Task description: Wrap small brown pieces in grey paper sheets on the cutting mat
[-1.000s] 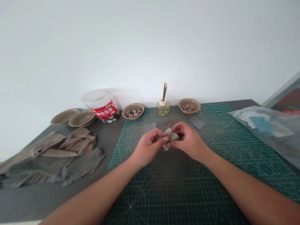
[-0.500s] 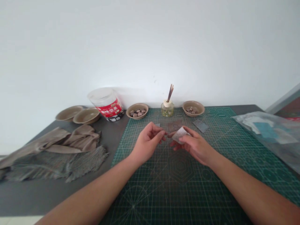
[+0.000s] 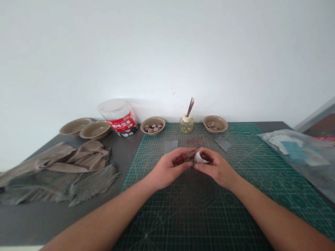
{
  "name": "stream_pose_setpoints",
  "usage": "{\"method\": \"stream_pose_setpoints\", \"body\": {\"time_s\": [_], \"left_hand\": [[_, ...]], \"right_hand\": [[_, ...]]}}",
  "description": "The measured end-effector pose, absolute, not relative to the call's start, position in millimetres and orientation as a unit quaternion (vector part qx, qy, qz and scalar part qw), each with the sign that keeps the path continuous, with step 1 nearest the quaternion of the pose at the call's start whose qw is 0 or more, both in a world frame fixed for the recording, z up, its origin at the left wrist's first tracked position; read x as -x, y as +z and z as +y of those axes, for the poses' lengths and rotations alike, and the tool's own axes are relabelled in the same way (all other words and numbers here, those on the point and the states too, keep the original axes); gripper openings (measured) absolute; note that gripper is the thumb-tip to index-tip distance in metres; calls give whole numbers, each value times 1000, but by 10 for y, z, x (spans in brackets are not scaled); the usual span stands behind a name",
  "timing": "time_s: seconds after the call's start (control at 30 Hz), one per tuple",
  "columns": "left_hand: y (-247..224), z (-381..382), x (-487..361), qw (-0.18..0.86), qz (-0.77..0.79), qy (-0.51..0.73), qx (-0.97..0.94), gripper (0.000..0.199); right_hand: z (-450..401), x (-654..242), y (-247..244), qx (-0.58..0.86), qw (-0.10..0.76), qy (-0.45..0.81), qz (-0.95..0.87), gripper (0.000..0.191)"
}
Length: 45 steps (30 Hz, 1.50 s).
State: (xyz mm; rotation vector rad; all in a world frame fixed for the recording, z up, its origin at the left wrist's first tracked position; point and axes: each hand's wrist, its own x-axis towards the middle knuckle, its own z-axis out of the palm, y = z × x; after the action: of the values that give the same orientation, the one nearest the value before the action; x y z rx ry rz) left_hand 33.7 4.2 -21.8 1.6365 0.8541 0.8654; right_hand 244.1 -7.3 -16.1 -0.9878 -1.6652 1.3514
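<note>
In the head view, both hands meet above the middle of the green cutting mat (image 3: 235,195). The right hand (image 3: 217,169) pinches a small pale sheet (image 3: 199,157), curled into a loose roll, between thumb and fingertips; it looks like sandpaper, though that is not certain. The left hand (image 3: 167,169) has its fingers curled narrowly around something small and dark reddish (image 3: 181,159) at its fingertips, too hidden to name. The two things are just beside each other, held clear of the mat. The likeliest slip, I judge, is the small dark piece escaping that light fingertip hold and rolling under the forearms or off the mat. The curled sheet could also spring open if the pinch eases. Flat grey rectangles (image 3: 171,145) lie on the mat just beyond the hands, with a reed diffuser (image 3: 186,122) and two bowls of small stones (image 3: 153,125) (image 3: 215,124) behind; a sudden forward reach could knock the diffuser over.
</note>
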Motion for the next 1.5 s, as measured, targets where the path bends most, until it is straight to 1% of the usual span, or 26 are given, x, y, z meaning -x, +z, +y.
{"method": "stream_pose_setpoints", "body": {"time_s": [0.13,0.27,0.33,0.47,0.67,0.8,0.97,1.07,1.17,1.37,1.5], "left_hand": [[-227,54,-329,478,374,334,-721,33],[-230,63,-316,434,385,334,-743,21],[-220,65,-304,413,389,334,-753,16],[-180,66,-284,377,388,334,-772,11],[-169,50,-281,346,361,328,-802,10],[-192,52,-273,359,359,325,-798,10],[-205,84,-281,412,393,377,-731,28],[-206,107,-291,445,410,385,-697,29],[-210,114,-301,487,407,360,-684,28],[-215,77,-336,544,394,331,-663,36],[-224,77,-352,572,393,337,-636,35]], "right_hand": [[-82,-2425,-165,391,364,448,-717,12],[-98,-2383,-208,396,354,426,-733,9],[-110,-2358,-234,412,354,428,-722,8],[-135,-2339,-256,425,363,455,-693,14],[-143,-2389,-205,420,322,508,-679,16],[-130,-2392,-183,440,309,493,-684,15],[-116,-2406,-169,461,351,458,-674,10],[-125,-2424,-171,469,378,426,-675,12],[-140,-2427,-171,470,399,391,-683,16],[-145,-2393,-163,464,390,328,-724,20],[-134,-2385,-186,449,397,316,-736,23]]}}
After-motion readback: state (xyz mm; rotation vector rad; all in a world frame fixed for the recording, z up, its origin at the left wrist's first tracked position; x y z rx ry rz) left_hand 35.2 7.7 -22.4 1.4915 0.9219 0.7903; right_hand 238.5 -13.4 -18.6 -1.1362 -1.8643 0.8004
